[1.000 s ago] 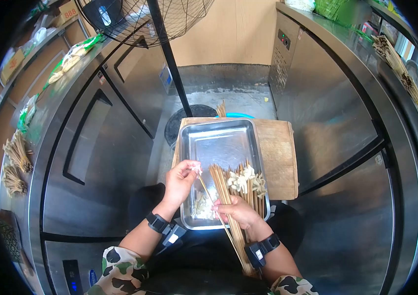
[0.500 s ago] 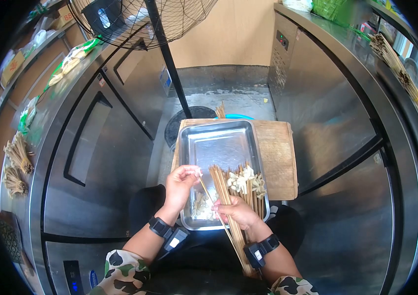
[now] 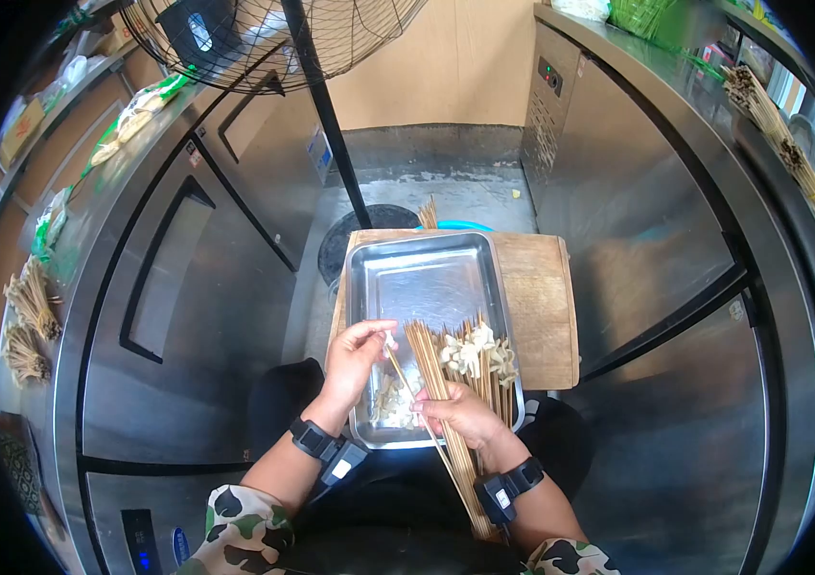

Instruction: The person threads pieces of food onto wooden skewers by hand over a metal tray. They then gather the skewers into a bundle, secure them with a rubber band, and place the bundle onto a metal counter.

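Observation:
My left hand [image 3: 355,362] pinches a small pale food piece [image 3: 390,340] at the tip of a single bamboo skewer [image 3: 401,372]. That skewer slants down to my right hand [image 3: 463,415], whose thumb and fingers grip it. The same hand is wrapped round a thick bundle of bamboo skewers [image 3: 429,356]. Below them is a metal tray [image 3: 417,273] with loose pale pieces [image 3: 392,404] in its near left part. At its right side lie several skewers with whitish pieces [image 3: 470,352] threaded near their tips, partly hidden by my right hand.
The tray rests on a wooden board [image 3: 537,297]. Steel cabinets [image 3: 206,297] stand on both sides. A caged fan [image 3: 273,38] on a black pole is at the back left. Skewer bundles [image 3: 34,302] lie on the left counter, and more skewers [image 3: 791,153] on the right one.
The fingers of my left hand have shifted slightly around the pale piece at the skewer's tip. My right hand keeps its hold, and the view has moved a little.

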A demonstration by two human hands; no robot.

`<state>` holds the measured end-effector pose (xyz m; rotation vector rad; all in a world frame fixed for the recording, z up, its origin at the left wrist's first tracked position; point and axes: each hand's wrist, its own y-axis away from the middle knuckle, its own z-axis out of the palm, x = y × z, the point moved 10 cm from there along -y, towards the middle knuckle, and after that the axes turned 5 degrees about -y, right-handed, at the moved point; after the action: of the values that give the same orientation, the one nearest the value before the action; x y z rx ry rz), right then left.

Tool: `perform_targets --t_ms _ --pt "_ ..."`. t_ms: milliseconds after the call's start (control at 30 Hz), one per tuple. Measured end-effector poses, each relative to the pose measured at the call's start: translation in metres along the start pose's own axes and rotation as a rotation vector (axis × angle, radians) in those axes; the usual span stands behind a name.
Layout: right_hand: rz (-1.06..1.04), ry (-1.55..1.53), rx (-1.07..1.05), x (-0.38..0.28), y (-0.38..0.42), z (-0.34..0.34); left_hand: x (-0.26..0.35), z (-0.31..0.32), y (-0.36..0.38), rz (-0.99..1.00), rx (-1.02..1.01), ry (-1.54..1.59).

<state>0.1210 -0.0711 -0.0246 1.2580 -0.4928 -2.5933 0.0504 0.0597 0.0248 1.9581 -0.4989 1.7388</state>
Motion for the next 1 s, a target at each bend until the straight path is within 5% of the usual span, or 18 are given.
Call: perform_targets --t_ms 500,733,933,1000 --pt "-0.017 0.031 0.011 0.001 -0.002 -0.002 -0.042 0.005 0.015 -0.478 -0.017 0.459" --pt "-0.027 0.006 0.007 0.005 -0.004 -0.005 -0.056 0.020 0.036 -0.523 -0.064 0.502" --pt "-0.042 0.005 0.039 -0.001 -0.002 -0.006 -0.075 -0.010 0.018 -0.348 0.082 0.155" --pt "-0.033 -0.014 0.025 0.001 -0.004 -0.005 -0.058 -0.007 0.011 -0.070 -0.070 -0.655"
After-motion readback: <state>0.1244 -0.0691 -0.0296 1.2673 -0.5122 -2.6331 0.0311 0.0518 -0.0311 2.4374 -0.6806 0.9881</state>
